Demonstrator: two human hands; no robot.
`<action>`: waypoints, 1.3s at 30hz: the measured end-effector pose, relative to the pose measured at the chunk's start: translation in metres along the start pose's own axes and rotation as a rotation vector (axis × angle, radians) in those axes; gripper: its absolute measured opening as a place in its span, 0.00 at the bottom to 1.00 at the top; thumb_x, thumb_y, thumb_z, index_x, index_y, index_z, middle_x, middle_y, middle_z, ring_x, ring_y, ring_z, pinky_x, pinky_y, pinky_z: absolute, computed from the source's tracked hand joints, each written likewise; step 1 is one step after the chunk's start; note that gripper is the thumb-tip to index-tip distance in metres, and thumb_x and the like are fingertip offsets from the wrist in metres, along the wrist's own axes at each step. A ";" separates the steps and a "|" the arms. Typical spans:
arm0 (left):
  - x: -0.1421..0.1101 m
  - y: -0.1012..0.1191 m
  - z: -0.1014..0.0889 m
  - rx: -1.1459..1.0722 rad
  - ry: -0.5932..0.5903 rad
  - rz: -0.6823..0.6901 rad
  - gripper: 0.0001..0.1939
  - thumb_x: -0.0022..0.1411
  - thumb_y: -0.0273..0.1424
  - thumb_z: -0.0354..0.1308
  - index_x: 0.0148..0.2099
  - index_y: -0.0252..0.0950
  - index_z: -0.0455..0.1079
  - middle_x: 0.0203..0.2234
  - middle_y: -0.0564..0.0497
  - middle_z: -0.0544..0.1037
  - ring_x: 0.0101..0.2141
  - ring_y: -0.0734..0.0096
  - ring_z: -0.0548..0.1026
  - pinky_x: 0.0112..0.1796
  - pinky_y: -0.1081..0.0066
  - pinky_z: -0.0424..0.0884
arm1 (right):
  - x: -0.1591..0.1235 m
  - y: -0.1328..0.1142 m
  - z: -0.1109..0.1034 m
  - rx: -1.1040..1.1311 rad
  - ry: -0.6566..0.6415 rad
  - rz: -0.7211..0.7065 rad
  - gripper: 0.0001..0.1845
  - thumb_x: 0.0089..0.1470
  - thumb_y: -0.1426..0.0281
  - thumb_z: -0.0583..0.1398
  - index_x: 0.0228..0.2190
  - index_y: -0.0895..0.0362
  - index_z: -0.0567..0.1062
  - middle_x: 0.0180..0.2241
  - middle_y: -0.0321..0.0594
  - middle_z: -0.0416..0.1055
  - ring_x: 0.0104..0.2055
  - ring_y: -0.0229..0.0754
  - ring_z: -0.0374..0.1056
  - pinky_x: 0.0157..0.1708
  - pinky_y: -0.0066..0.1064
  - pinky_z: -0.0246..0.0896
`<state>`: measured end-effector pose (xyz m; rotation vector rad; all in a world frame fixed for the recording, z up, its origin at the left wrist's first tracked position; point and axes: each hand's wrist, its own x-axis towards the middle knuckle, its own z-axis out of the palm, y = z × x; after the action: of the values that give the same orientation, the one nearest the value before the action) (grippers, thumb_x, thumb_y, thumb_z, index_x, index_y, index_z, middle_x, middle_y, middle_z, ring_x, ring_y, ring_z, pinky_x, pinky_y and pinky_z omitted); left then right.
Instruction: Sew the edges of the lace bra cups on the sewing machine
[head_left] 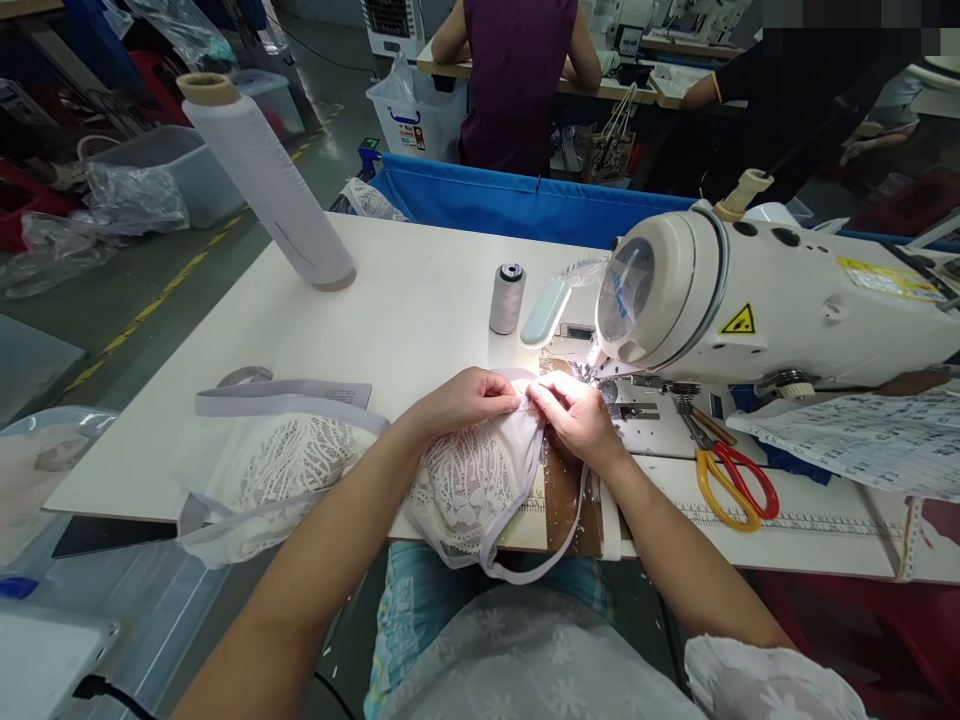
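Note:
A white lace bra (474, 470) with pale lilac edging lies across the table, one cup between my hands and the other cup off to the left under my left forearm. My left hand (480, 395) pinches the top edge of the near cup. Right beside it, my right hand (574, 410) grips the same cup where the strap begins, fingertips almost touching the left ones. A loose strap loops down over the table's front edge. Just beyond my right hand is the needle area of a white sewing machine (675, 290), lit by a small lamp.
A thread spool (508, 300) and a tall paper-wrapped cone (270, 190) stand on the white table (420, 290). Scissors (735, 485) with red and yellow handles lie right, near printed paper (870, 440). A blue cloth trough (517, 205) runs behind; two people sit beyond it.

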<state>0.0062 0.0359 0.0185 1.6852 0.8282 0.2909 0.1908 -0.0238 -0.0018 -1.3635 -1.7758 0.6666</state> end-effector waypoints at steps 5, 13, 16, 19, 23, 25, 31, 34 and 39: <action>0.000 0.000 0.000 -0.004 -0.001 0.008 0.13 0.56 0.34 0.54 0.23 0.34 0.61 0.20 0.57 0.58 0.22 0.79 0.55 0.25 0.74 0.50 | 0.001 -0.001 0.000 -0.083 0.031 -0.067 0.12 0.60 0.66 0.55 0.26 0.56 0.71 0.24 0.37 0.69 0.28 0.39 0.64 0.31 0.32 0.59; -0.001 0.001 0.000 -0.007 -0.014 0.012 0.14 0.57 0.35 0.54 0.23 0.34 0.58 0.20 0.57 0.57 0.22 0.79 0.54 0.25 0.73 0.50 | 0.003 -0.002 0.001 -0.122 0.033 -0.118 0.12 0.61 0.68 0.54 0.25 0.56 0.69 0.24 0.36 0.66 0.28 0.38 0.63 0.30 0.31 0.57; -0.001 0.002 0.000 -0.002 -0.022 0.014 0.15 0.57 0.35 0.54 0.22 0.35 0.57 0.19 0.57 0.57 0.22 0.79 0.53 0.25 0.73 0.50 | 0.004 -0.001 0.002 -0.108 0.027 -0.116 0.12 0.60 0.69 0.54 0.25 0.56 0.68 0.25 0.36 0.66 0.28 0.38 0.62 0.30 0.30 0.56; -0.001 0.001 0.000 0.002 -0.032 0.031 0.16 0.58 0.34 0.53 0.22 0.35 0.55 0.19 0.57 0.56 0.22 0.79 0.53 0.25 0.73 0.50 | 0.004 -0.001 0.002 -0.105 0.016 -0.111 0.12 0.60 0.70 0.54 0.25 0.56 0.68 0.25 0.36 0.66 0.28 0.37 0.62 0.30 0.30 0.56; 0.000 0.000 0.000 0.013 -0.040 0.058 0.16 0.59 0.34 0.53 0.22 0.35 0.54 0.19 0.57 0.55 0.22 0.79 0.53 0.25 0.73 0.49 | 0.004 0.000 0.002 -0.127 0.016 -0.110 0.13 0.61 0.69 0.53 0.24 0.55 0.66 0.24 0.35 0.64 0.27 0.37 0.60 0.29 0.30 0.55; 0.000 0.000 0.001 0.016 -0.045 0.068 0.16 0.59 0.34 0.52 0.22 0.35 0.54 0.19 0.57 0.55 0.22 0.79 0.53 0.25 0.73 0.49 | 0.005 0.001 0.002 -0.144 0.013 -0.105 0.14 0.61 0.69 0.53 0.23 0.55 0.65 0.23 0.35 0.63 0.26 0.37 0.59 0.29 0.30 0.54; 0.000 0.000 0.001 0.028 -0.068 0.098 0.16 0.59 0.35 0.51 0.23 0.35 0.54 0.20 0.57 0.55 0.23 0.78 0.53 0.26 0.73 0.50 | 0.008 0.003 0.003 -0.201 -0.009 -0.110 0.16 0.60 0.70 0.53 0.21 0.54 0.61 0.22 0.34 0.60 0.26 0.37 0.56 0.28 0.31 0.52; 0.001 -0.001 0.002 0.039 -0.073 0.105 0.16 0.59 0.35 0.51 0.23 0.36 0.53 0.20 0.57 0.55 0.23 0.78 0.54 0.26 0.73 0.51 | 0.010 0.003 0.003 -0.216 -0.029 -0.122 0.16 0.60 0.71 0.53 0.20 0.54 0.60 0.21 0.34 0.60 0.25 0.36 0.55 0.27 0.31 0.51; 0.002 -0.002 0.003 0.038 -0.084 0.114 0.15 0.59 0.34 0.51 0.23 0.35 0.54 0.20 0.57 0.56 0.23 0.78 0.54 0.26 0.73 0.51 | 0.011 0.003 0.002 -0.214 -0.056 -0.110 0.17 0.60 0.71 0.52 0.20 0.54 0.58 0.21 0.33 0.59 0.25 0.36 0.54 0.26 0.30 0.49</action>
<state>0.0083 0.0352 0.0158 1.7718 0.6808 0.2820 0.1894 -0.0125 -0.0022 -1.3863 -1.9980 0.4700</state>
